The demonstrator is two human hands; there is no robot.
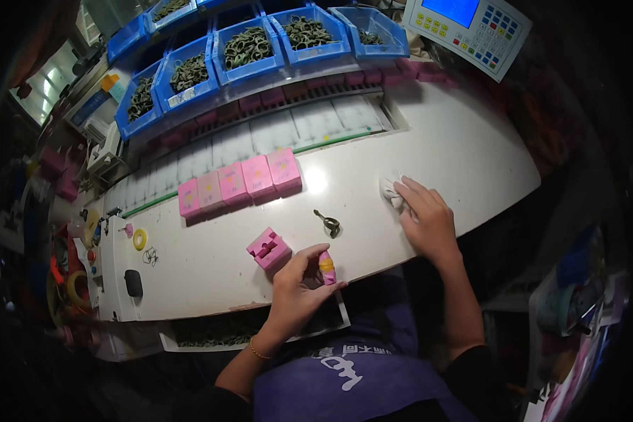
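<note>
My left hand [299, 285] grips a small pink block piece [327, 269] with a yellow-orange middle between thumb and fingers, near the table's front edge. Just beyond that hand, a pink block [269, 248] with a notched, slotted top rests on the table. A dark greenish ring-shaped piece with a stem [329, 223] lies between my two hands, touched by neither. Over to the right, my right hand [424, 216] has its fingers closed on a crumpled white cloth [391, 191] resting on the tabletop.
A row of pink blocks [240, 184] stands beyond my left hand. Behind it are blue bins [245, 46] of dark ring-shaped pieces and a keypad device [469, 29] with a blue screen. A yellow tape roll [140, 239] and a black object [133, 283] lie at left. An open drawer [253, 330] sits below the edge.
</note>
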